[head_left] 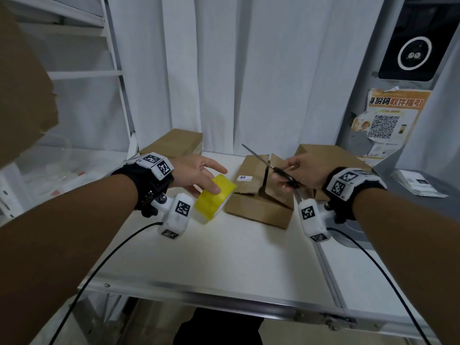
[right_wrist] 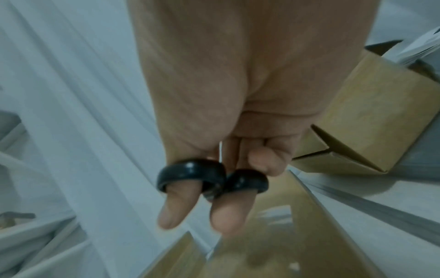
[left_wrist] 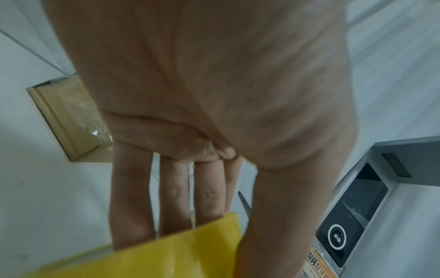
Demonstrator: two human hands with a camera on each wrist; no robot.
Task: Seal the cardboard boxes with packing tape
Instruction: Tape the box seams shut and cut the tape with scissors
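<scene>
My left hand [head_left: 199,173] holds a yellow tape roll [head_left: 214,200] just above the white table, thumb on its near side and fingers behind it; the left wrist view shows the roll [left_wrist: 166,254] under straight fingers [left_wrist: 176,197]. My right hand [head_left: 303,170] grips black-handled scissors [head_left: 286,176], thumb and a finger through the loops [right_wrist: 190,169], blades pointing up-left over the middle cardboard box [head_left: 258,207]. That box lies between my hands with its top flaps standing loose. A second box [head_left: 174,143] sits at the back left, and a third [head_left: 323,153] behind my right hand.
The white table [head_left: 224,257] ends in a metal front edge. White shelving [head_left: 82,73] stands to the left, with a cardboard sheet [head_left: 22,83] close to the camera. A grey kiosk [head_left: 408,46] with an orange poster [head_left: 390,118] stands right, papers [head_left: 418,183] beside it. Wrist cables trail toward me.
</scene>
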